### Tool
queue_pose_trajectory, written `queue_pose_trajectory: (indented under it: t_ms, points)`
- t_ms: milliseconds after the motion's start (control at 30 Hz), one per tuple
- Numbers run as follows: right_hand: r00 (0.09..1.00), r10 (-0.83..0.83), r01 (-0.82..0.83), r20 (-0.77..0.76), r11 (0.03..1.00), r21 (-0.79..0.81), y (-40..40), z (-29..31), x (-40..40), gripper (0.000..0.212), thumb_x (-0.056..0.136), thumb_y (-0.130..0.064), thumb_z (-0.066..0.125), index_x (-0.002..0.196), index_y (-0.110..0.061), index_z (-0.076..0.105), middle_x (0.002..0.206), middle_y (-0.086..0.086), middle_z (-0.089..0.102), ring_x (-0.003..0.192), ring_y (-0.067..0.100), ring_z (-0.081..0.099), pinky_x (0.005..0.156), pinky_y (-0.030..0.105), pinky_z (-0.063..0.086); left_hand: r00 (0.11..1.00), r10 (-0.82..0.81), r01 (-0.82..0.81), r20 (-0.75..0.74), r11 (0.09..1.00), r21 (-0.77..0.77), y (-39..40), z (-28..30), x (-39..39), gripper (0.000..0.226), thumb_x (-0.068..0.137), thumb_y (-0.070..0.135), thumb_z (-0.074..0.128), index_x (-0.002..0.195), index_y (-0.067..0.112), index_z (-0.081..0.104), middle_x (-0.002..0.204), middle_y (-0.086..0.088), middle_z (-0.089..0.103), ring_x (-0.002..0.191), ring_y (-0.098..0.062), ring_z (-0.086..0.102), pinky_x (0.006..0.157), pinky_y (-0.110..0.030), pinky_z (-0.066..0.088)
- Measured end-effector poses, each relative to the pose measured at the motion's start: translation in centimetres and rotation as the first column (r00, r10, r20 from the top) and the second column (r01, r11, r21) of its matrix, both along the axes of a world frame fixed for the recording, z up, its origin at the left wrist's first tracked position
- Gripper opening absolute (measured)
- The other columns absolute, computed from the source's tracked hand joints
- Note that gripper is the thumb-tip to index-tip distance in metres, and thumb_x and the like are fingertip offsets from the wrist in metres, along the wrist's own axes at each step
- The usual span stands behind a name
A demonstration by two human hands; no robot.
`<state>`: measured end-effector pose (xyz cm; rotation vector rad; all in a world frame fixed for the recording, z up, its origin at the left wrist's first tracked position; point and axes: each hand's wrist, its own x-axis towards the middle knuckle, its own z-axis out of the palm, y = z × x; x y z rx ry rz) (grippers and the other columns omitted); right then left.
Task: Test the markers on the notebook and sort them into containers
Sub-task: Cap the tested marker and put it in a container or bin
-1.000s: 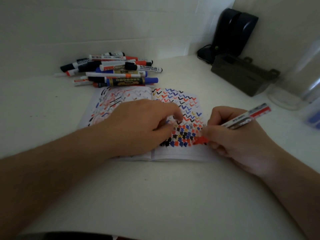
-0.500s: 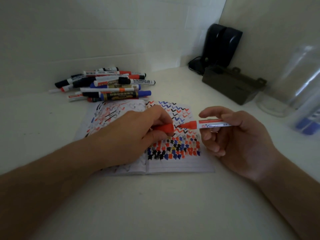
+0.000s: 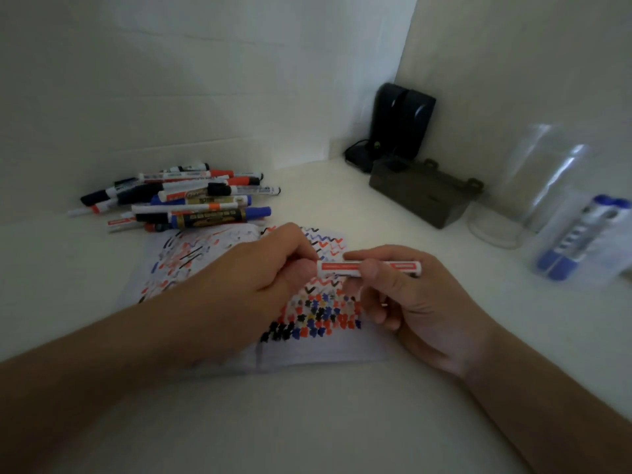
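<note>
Both hands' fingers clamp the red marker (image 3: pixel 367 269) above the notebook (image 3: pixel 307 316); a half-seated cap could let it dry out.

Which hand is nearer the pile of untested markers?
Left. The left hand lies over the notebook, just in front of the marker pile; the right hand holds the red marker farther right.

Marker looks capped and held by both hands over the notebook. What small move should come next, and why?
Probably let go with the left hand and carry the red marker in the right hand toward the clear containers on the right. Its tip is no longer showing, so testing looks finished, and blue markers already sit there.
</note>
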<state>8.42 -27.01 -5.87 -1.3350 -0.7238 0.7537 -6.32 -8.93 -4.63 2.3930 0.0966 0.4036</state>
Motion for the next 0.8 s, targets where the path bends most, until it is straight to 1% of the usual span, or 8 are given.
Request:
queue_pose_trajectory:
  t_ms: [200,267,400,500,567,633,733,800]
  points:
    - [0.988,-0.017,0.041,-0.152,0.987,0.157,-1.6,2.7,0.5,0.011,0.087,-0.026,0.072,0.089,-0.017,0.077,0.075,0.009,0.066,0.052,0.018,0.051,0.041,0.021,0.025,0.986,-0.041,0.01,0.159,0.982,0.191,-3.4,3.9,2.6,0.035,0.088,0.063,0.025,0.096,0.036,0.046,0.088,0.018,0.059,0.067,-0.011,0.055,0.059,-0.023,0.045]
    - [0.986,-0.084,0.109,-0.142,0.978,0.176,-2.6,3.9,1.1,0.011,0.092,-0.02,0.067,0.086,-0.018,0.075,0.072,0.008,0.064,0.052,0.017,0.048,0.042,0.022,0.025,0.979,-0.044,0.011,0.197,0.987,0.163,-4.6,4.5,4.2,0.036,0.087,0.063,0.026,0.096,0.035,0.046,0.085,0.021,0.059,0.065,-0.008,0.055,0.06,-0.02,0.045]
    - [0.953,-0.301,0.295,0.041,0.949,0.107,-4.3,5.1,2.1,0.021,0.097,-0.013,0.065,0.078,-0.017,0.073,0.066,0.009,0.062,0.051,0.017,0.048,0.046,0.023,0.036,0.986,-0.095,0.092,0.138,0.995,0.027,-6.1,3.6,7.2,0.027,0.09,0.062,0.031,0.095,0.04,0.046,0.08,0.01,0.061,0.06,-0.01,0.054,0.055,-0.027,0.048]
    - [0.892,-0.34,0.356,0.299,0.935,0.001,-6.2,6.5,3.6,0.014,0.096,-0.02,0.07,0.084,-0.018,0.077,0.069,0.006,0.068,0.056,0.017,0.055,0.054,0.027,0.043,0.988,-0.154,0.153,0.03,0.988,0.021,-5.3,2.8,9.0,0.016,0.099,0.054,0.038,0.106,0.049,0.051,0.096,0.022,0.068,0.086,0.0,0.064,0.074,-0.027,0.054]
    - [0.779,-0.467,0.491,0.418,0.869,0.055,-8.0,8.9,6.1,0.012,0.095,-0.023,0.073,0.087,-0.015,0.077,0.066,0.006,0.068,0.056,0.015,0.057,0.055,0.028,0.045,0.989,-0.15,0.15,-0.003,0.985,0.09,-4.3,2.4,9.7,0.022,0.101,0.054,0.039,0.122,0.056,0.048,0.108,0.027,0.068,0.1,0.009,0.062,0.082,-0.021,0.05]
    - [0.598,-0.669,0.665,0.44,0.721,0.193,-9.9,12.3,9.7,0.012,0.093,-0.025,0.075,0.09,-0.014,0.077,0.067,0.005,0.071,0.058,0.014,0.062,0.057,0.032,0.052,0.995,-0.103,0.1,0.016,0.989,0.106,-3.3,1.1,10.1,0.026,0.102,0.051,0.042,0.127,0.054,0.047,0.107,0.024,0.067,0.097,0.01,0.061,0.08,-0.017,0.047]
    - [0.341,-0.799,0.793,0.495,0.528,0.305,-11.4,15.9,14.9,0.004,0.09,-0.025,0.074,0.09,-0.022,0.074,0.078,0.0,0.076,0.071,0.017,0.073,0.073,0.041,0.061,0.999,-0.042,0.041,0.003,0.989,0.143,-2.8,-1.6,10.4,0.014,0.102,0.043,0.054,0.113,0.049,0.059,0.102,0.024,0.066,0.094,0.011,0.06,0.079,-0.018,0.05]
    - [0.214,-0.739,0.839,0.639,0.474,0.267,-11.1,16.1,17.7,0.013,0.089,-0.026,0.073,0.101,-0.026,0.069,0.089,-0.005,0.074,0.081,0.018,0.072,0.072,0.034,0.058,0.999,-0.053,0.052,-0.002,0.977,0.208,-3.0,-2.7,10.6,0.013,0.099,0.037,0.061,0.102,0.05,0.063,0.1,0.027,0.065,0.095,0.013,0.057,0.081,-0.017,0.049]
